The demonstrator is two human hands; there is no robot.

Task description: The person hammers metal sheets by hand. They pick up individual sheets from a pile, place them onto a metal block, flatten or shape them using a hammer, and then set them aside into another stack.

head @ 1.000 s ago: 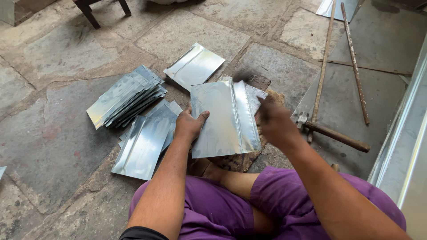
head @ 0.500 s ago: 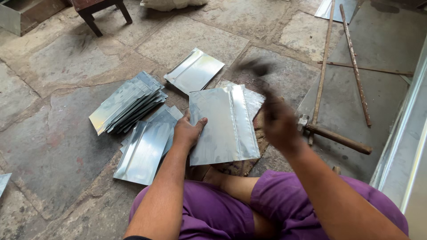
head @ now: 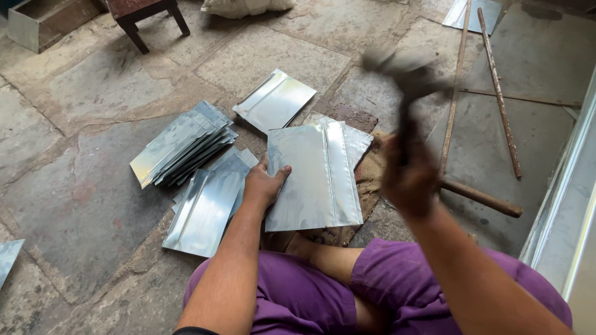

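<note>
The right hand (head: 406, 177) is now lifting well above the metal sheet (head: 313, 177), where a second ago it was resting low on the sheet's right edge; the hammer (head: 403, 74) it is carrying is blurring with motion, its dark head showing up near the top of the view. Judging from that, a blow on the sheet is being readied, and the folded seam running down the sheet looks like the part being worked. The right fingers are clenching around the hammer's handle, with the forearm rising steeply from the lower right and the wrist cocking back.

The left hand (head: 264, 186) is staying where it was, pressing flat on the sheet's left edge with the fingers spread and the thumb pointing toward the seam; it is gripping nothing, only pinning the sheet down. The left arm is reaching straight forward from between the knees, which are covered in purple cloth.

The metal sheet is lying on the stone floor (head: 81, 205) in front of the person, on top of a piece of brown sacking (head: 371, 174) and another sheet below it. Just left of the left hand, more sheets (head: 205, 208) are lying loose, and beyond them a fanned stack of sheets (head: 183, 142) is sitting apart. A single bent sheet (head: 275, 101) is lying farther off, and two long rusty rods (head: 496, 93) are lying on the floor to the right
</note>
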